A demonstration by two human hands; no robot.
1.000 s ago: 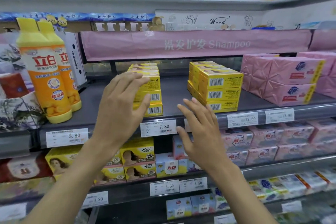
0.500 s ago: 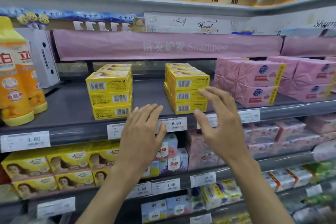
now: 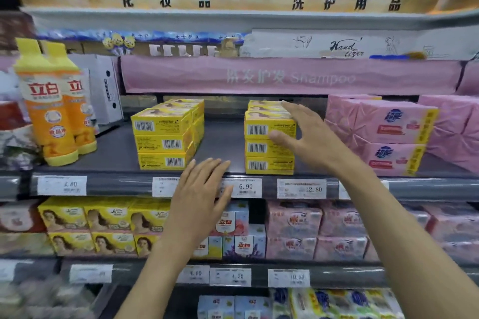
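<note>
Two stacks of yellow soap boxes stand on a dark shelf (image 3: 223, 142). The left stack (image 3: 163, 137) stands untouched. My right hand (image 3: 303, 132) reaches over the right side of the right stack (image 3: 264, 142), fingers straight and spread above the top box, thumb against its front face near the barcode. My left hand (image 3: 199, 194) hovers flat with straight fingers in front of the shelf edge, over the price labels, holding nothing.
Two orange detergent bottles (image 3: 55, 111) stand at the shelf's left end beside a white carton (image 3: 103, 88). Pink wrapped packs (image 3: 383, 132) fill the right. A price rail (image 3: 300, 189) fronts the shelf; lower shelves hold yellow, blue and pink boxes. A pink banner (image 3: 285, 76) hangs above.
My right hand has moved up and forward onto the right stack of yellow boxes. My left hand has stayed low in front of the shelf edge. The view has shifted slightly.
</note>
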